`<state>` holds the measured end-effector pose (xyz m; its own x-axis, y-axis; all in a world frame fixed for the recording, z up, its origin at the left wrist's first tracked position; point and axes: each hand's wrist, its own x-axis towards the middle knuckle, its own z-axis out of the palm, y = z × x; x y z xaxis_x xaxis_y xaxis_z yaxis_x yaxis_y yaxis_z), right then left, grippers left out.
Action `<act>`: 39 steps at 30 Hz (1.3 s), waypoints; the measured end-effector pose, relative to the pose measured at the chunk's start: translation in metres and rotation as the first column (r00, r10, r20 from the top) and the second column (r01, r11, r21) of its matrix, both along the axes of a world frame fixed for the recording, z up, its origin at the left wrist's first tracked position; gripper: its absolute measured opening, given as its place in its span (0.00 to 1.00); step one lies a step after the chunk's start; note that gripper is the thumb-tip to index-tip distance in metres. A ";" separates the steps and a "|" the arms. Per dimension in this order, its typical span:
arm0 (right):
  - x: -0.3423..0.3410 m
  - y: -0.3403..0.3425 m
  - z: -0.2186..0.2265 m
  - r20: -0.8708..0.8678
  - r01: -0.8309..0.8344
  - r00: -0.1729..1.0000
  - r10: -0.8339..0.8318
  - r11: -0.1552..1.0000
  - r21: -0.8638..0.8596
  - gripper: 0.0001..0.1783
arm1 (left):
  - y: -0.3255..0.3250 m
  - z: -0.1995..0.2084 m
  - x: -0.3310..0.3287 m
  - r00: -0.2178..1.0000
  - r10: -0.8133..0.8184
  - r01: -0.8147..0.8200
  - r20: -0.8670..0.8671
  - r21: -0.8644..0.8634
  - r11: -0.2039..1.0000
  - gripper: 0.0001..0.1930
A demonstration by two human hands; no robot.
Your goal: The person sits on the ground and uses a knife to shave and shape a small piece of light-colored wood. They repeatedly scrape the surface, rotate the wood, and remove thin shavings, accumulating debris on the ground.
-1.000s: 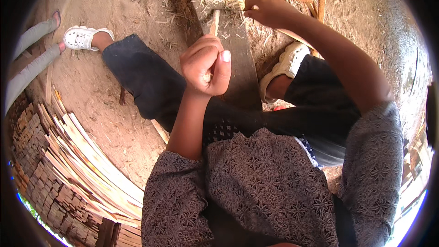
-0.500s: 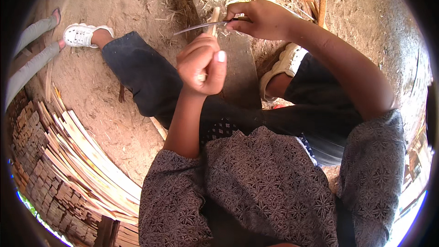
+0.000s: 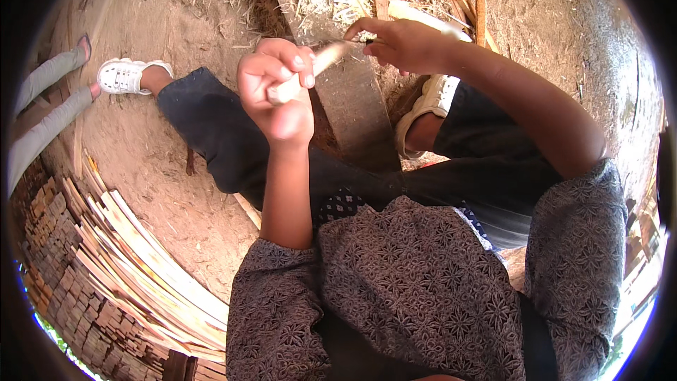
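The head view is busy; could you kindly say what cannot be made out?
In the head view:
Pale stick: far end smeared by motion blur, middle covered by the left hand.
Tool in the right hand: mostly hidden by that hand and blur.
Bystander: everything above the legs cut off by the left edge.

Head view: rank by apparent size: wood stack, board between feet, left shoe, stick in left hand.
1. Wood stack
2. Board
3. Left shoe and stick: unsure, stick is blurred and nearer the camera.
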<state>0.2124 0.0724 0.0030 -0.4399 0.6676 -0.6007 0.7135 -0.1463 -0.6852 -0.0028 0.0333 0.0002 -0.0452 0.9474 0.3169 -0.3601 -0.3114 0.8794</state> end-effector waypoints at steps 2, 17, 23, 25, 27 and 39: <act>-0.002 -0.006 -0.016 0.006 -0.082 0.997 0.082 0.995 0.049 0.18 | 0.001 -0.002 0.000 0.998 -0.052 0.052 0.026 -0.021 0.998 0.35; 0.004 0.013 -0.030 -0.211 0.282 0.940 -0.269 0.959 0.033 0.19 | 0.022 0.008 -0.017 0.984 -0.162 0.171 -0.071 0.136 0.976 0.32; 0.003 0.007 -0.033 -0.122 0.186 0.977 -0.176 0.980 0.077 0.18 | 0.007 -0.001 -0.002 0.965 -0.168 0.186 -0.201 0.071 0.980 0.29; -0.003 0.001 -0.038 -0.067 0.186 0.982 -0.177 0.967 0.174 0.18 | 0.003 -0.005 0.000 0.966 -0.163 0.190 -0.199 0.125 0.974 0.26; -0.012 -0.005 -0.033 -0.185 0.193 0.968 -0.167 0.972 0.131 0.16 | 0.000 -0.006 0.000 0.960 -0.160 0.197 -0.232 0.146 0.969 0.24; -0.011 -0.011 -0.051 -0.290 0.149 0.952 -0.098 0.976 0.160 0.13 | 0.001 -0.010 -0.011 0.980 -0.129 0.150 -0.151 0.135 0.979 0.23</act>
<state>0.2019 0.0611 -0.0484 -0.4801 0.8120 -0.3321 0.4740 -0.0784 -0.8770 -0.0140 0.0338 -0.0095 0.1389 0.8846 0.4451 -0.2843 -0.3949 0.8736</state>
